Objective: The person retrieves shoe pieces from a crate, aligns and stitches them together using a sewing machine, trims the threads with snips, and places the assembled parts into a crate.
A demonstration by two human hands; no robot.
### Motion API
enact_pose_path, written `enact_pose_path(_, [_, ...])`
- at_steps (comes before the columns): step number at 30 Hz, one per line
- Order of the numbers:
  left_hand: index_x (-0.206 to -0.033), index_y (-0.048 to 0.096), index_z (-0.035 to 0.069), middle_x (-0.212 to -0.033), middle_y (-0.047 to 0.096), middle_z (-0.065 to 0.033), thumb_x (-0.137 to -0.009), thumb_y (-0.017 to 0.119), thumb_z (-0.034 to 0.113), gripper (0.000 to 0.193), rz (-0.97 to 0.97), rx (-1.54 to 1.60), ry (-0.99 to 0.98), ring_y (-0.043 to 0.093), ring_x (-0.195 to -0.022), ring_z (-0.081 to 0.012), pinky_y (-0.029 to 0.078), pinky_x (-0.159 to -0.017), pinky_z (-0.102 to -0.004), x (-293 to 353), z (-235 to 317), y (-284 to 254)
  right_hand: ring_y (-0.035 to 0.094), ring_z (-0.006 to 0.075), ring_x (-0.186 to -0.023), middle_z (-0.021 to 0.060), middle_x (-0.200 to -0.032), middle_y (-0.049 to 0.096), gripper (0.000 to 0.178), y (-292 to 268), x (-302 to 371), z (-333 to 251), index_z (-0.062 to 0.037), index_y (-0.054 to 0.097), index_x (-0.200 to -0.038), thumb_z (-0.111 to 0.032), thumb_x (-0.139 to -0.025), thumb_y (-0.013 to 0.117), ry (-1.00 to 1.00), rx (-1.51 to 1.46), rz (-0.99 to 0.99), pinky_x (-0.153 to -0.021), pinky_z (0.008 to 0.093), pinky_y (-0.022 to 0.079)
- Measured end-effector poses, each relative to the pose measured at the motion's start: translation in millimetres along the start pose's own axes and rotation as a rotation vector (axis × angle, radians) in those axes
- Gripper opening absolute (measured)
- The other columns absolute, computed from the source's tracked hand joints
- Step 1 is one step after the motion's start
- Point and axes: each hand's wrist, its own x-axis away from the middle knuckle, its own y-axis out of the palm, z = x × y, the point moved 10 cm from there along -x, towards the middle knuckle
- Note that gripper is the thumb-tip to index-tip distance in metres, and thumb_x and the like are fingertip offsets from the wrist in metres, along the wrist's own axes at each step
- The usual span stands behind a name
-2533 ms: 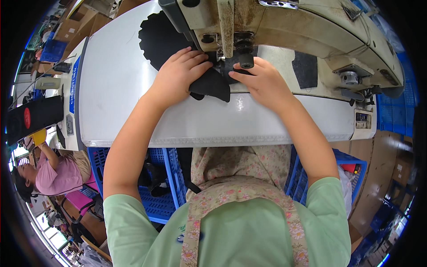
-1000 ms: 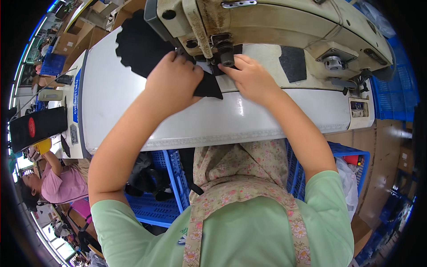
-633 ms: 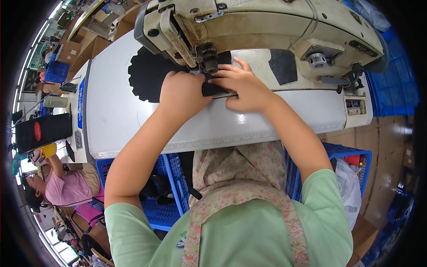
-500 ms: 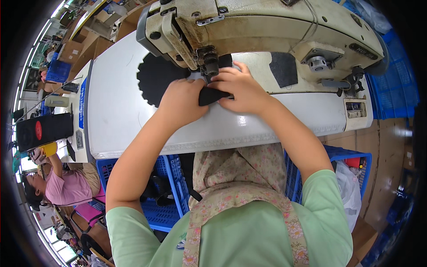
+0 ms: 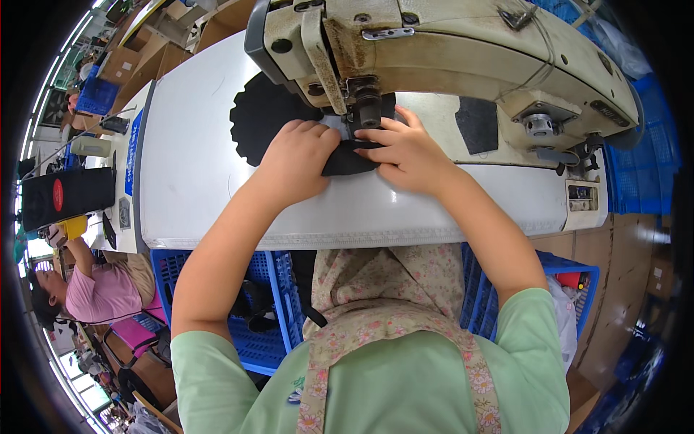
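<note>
A black fabric piece with a notched round edge lies under the head of a cream sewing machine. Close to the needle, my left hand grips the fabric's near side with its fingers bent. My right hand sits just right of the needle area, thumb and fingers closed on the fabric edge. Between the two hands a folded part of the cloth bulges toward me. The presser foot and needle tip are mostly hidden by the machine head and my fingers.
A dark fabric patch lies on the machine bed at right. The white table has a ruler strip along its front edge. Blue crates stand below on both sides. At far left, a person in pink works at another table.
The machine and table appear shifted slightly right in view. The folded cloth between my hands shows broader and flatter, and my right hand's fingers have spread a little along its edge.
</note>
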Motion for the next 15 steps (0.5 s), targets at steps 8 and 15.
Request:
enact_pose_path(8, [-0.096, 0.057, 0.005, -0.096, 0.063, -0.0118, -0.057, 0.069, 0.008, 0.041, 0.031, -0.079, 0.053, 0.059, -0.099, -0.0303, 0.043, -0.091, -0.0387, -0.9, 5.5, -0.5, 0.058, 0.0265, -0.109, 0.0060, -0.118, 0.065, 0.031, -6.8, -0.7, -4.8, -0.0128, 0.075, -0.095, -0.008, -0.070, 0.057, -0.049, -0.032, 0.048, -0.111, 0.0546, 0.028])
enact_pose_path(15, [-0.100, 0.056, 0.004, -0.106, 0.063, -0.0159, -0.057, 0.070, 0.005, 0.046, 0.022, 0.009, -0.012, 0.058, -0.106, -0.0347, 0.043, -0.096, -0.0421, 3.5, 1.5, 5.1, 0.058, 0.0291, -0.112, 0.0101, -0.113, 0.064, 0.031, -6.7, -2.3, -4.3, -0.0109, 0.075, -0.097, -0.007, -0.074, 0.055, 0.000, -0.125, 0.027, -0.111, 0.0450, 0.035])
